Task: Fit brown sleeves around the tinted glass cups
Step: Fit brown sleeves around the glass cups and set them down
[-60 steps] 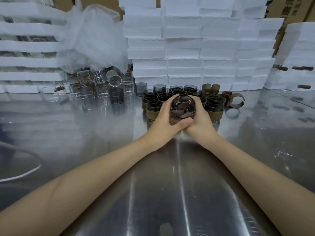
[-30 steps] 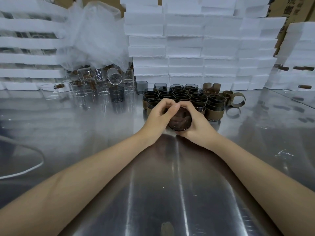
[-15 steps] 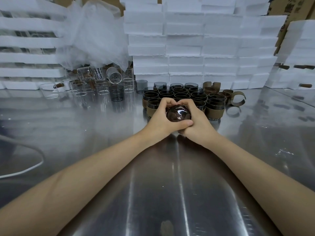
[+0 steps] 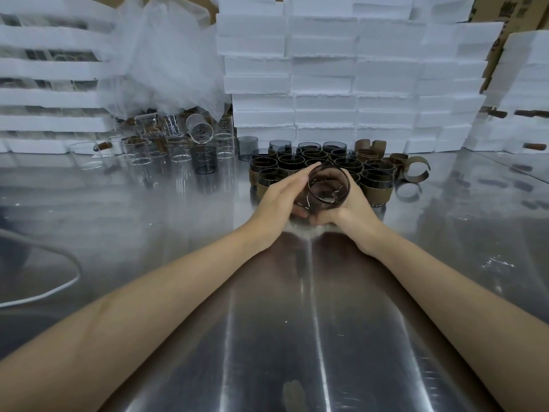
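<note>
While hands (image 4: 279,200) (image 4: 353,212) flank it, cup (image 4: 328,188) sits between (tilted).

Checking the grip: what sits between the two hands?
A tinted glass cup, mouth tilted toward the camera; the left hand lies flat on its side, the right hand wraps it. Head view shows it.

A: Hands?
B: Two, left hand (image 4: 279,197) and right hand (image 4: 355,211). One tinted cup (image 4: 328,185) between them.
A: Sleeved cups (image 4: 378,190)?
B: Tight cluster far centre, roughly fifteen. Some are hidden, so no exact count.
A: Loose sleeves (image 4: 364,146)?
B: About five, far right of the cluster.
A: Others?
B: Bare tinted cups (image 4: 203,160), two or three. Clear glasses (image 4: 178,147) far left, about ten. Foam boxes (image 4: 323,78), dozens.
</note>
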`<state>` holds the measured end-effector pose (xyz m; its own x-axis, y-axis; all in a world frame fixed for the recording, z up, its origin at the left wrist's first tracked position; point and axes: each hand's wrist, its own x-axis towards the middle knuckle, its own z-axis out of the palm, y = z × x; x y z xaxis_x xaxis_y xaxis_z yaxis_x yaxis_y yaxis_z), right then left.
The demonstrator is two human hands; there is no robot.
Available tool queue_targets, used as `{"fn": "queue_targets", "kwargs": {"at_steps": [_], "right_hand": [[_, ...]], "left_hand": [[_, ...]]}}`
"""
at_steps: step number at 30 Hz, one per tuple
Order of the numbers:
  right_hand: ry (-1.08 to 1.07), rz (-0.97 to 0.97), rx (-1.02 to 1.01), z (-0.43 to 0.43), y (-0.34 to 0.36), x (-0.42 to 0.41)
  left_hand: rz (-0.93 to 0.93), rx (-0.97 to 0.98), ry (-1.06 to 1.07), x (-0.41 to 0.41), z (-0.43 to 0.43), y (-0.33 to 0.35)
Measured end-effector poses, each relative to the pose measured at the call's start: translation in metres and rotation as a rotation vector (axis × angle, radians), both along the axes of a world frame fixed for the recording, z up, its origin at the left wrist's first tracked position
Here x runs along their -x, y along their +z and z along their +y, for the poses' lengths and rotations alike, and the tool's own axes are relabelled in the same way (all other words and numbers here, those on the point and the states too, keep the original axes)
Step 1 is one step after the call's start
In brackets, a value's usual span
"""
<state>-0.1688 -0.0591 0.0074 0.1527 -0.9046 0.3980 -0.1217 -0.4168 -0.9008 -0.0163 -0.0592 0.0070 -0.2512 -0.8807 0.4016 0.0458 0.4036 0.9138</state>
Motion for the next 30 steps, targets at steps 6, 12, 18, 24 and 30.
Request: {"fn": "queue_targets", "kwargs": {"at_steps": [6,12,18,24,30], "right_hand": [[0.183,-0.088,-0.085,0.006,0.0,-0.003],[0.294,-0.162,-0.177,0.007,0.003,-0.004],[0.405,-0.259,-0.379,0.008,0.006,-0.002],[0.486,-0.363,-0.615,0.003,0.008,0.004],[0.47,-0.386,-0.652,0.004,0.009,0.002]], "left_hand": [[-0.109,0.152,0.025,0.001,0.002,-0.004],[-0.184,0.262,0.121,0.001,0.007,-0.001],[-0.22,0.246,0.086,0.0,0.01,0.001],[-0.33,0.374,0.08,0.001,0.005,-0.006],[-0.328,0.366,0.08,0.0,0.004,-0.005]]}}
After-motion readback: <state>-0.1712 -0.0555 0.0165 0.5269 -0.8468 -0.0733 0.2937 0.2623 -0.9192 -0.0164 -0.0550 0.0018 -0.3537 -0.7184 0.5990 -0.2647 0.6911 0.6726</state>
